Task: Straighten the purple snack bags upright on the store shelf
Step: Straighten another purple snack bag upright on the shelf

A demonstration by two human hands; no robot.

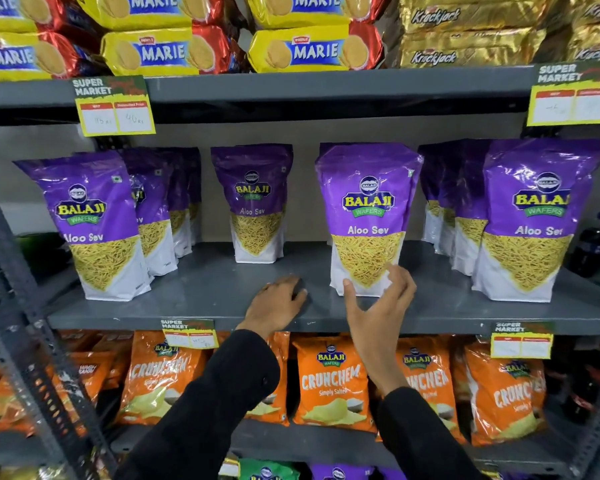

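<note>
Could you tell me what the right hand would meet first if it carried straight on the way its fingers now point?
Most likely the lower front of the purple snack bag directly ahead. The right hand is open, fingers pointing up and inward at its base; whether they already touch it is unclear.

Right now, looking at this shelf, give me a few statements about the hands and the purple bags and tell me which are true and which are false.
1. The left hand rests palm-down on the grey shelf. True.
2. The right hand grips the top of a purple bag. False: it is open, by the bottom of the centre-right Aloo Sev bag.
3. The bags on the shelf below are orange. True: they read Crunchem.
4. The centre-left purple bag stands at the shelf's front edge. False: it stands farther back.
5. Packs on the shelf above are all green. False: yellow Marie packs and gold Krackjack packs.
</note>
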